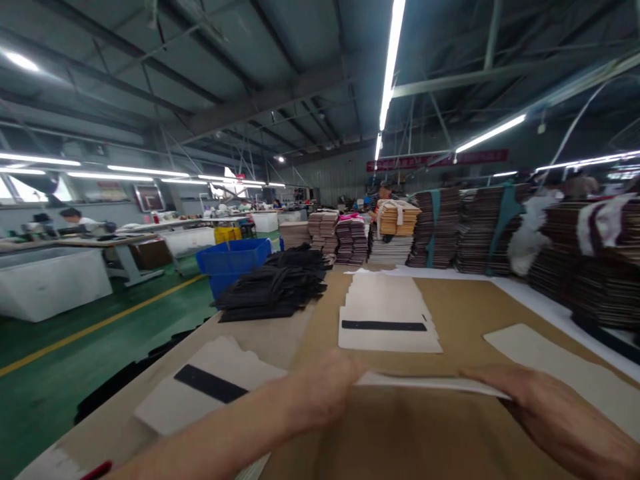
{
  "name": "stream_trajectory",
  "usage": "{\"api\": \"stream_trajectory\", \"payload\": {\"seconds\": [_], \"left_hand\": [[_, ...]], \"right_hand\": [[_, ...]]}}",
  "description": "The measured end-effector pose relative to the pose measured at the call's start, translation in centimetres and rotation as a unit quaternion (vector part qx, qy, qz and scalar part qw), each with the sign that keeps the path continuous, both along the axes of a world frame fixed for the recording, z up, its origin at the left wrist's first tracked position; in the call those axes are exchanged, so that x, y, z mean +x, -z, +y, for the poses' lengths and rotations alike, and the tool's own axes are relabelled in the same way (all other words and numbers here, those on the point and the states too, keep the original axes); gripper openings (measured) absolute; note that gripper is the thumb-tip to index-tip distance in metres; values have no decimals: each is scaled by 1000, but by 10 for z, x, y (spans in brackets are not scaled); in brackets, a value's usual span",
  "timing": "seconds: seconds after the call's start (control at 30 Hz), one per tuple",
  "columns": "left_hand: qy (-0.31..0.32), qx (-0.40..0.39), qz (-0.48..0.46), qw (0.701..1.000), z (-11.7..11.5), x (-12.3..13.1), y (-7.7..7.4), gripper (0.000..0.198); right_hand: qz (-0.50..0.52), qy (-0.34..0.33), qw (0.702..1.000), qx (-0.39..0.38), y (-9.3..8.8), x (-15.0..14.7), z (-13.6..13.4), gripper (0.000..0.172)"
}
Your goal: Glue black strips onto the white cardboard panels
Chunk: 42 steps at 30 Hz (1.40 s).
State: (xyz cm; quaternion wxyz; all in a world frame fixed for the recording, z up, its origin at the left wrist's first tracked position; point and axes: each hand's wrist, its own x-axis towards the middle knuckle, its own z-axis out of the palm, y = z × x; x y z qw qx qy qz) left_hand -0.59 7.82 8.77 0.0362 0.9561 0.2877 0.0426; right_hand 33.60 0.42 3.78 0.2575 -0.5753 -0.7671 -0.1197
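A thin white panel [425,383] is stretched between my two hands, seen nearly edge-on above the brown tabletop [395,433]. My left hand [327,387] is closed on its left end, a little blurred. Its right end is pinched in my right hand [530,397], the thumb along the top. Just beyond lies a fanned stack of white panels [383,300], the nearest one carrying a black strip [384,326]. Under and beside my left forearm lie more white panels [220,357], also with a black strip [207,383]. Another pale panel [560,360] lies flat beyond my right hand.
A heap of black strips [280,280] sits at the table's left edge, beside blue bins [233,257]. Tall stacks of dark cut pieces [435,227] line the table's far side. A person [384,193] is behind them; another person [75,220] sits far left.
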Motion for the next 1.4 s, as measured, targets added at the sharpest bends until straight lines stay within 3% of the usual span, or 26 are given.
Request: {"api": "stream_trajectory", "payload": {"seconds": [0.07,0.13,0.23,0.37,0.47,0.57,0.67,0.8,0.9,0.97,1.07,1.13,1.27,1.4], "left_hand": [[-42,47,-30,998,25,9,-15,39],[-70,81,-33,994,50,16,-11,39],[-80,78,7,994,80,19,21,44],[-83,24,92,992,93,16,73,61],[-90,-2,133,987,94,15,90,71],[-96,-15,167,981,96,16,86,84],[-98,-32,214,971,95,22,72,102],[-102,-62,254,960,80,43,52,120],[-30,-82,206,975,62,75,44,104],[37,-105,187,976,50,106,46,93],[112,-123,148,975,41,167,57,85],[128,-112,101,980,46,213,68,76],[93,-75,65,991,75,299,89,68],[40,-51,69,996,99,360,104,65]], "right_hand": [[-38,-3,999,-29,-14,3,30,47],[-52,20,998,-6,-15,1,59,56],[-58,30,998,-7,14,-5,96,58],[-56,57,986,-146,72,-11,120,59],[-46,65,979,-187,93,-12,122,63],[-42,49,979,-193,91,-13,120,61],[-23,40,974,-223,85,-5,112,62],[0,44,978,-204,80,45,83,77],[7,150,980,-131,75,114,47,69],[15,249,963,-107,69,164,22,55],[29,352,930,-98,63,229,-7,48],[36,394,913,-94,65,258,-20,47],[39,406,908,-99,87,278,-39,46],[45,399,909,-110,118,272,-50,46]]}}
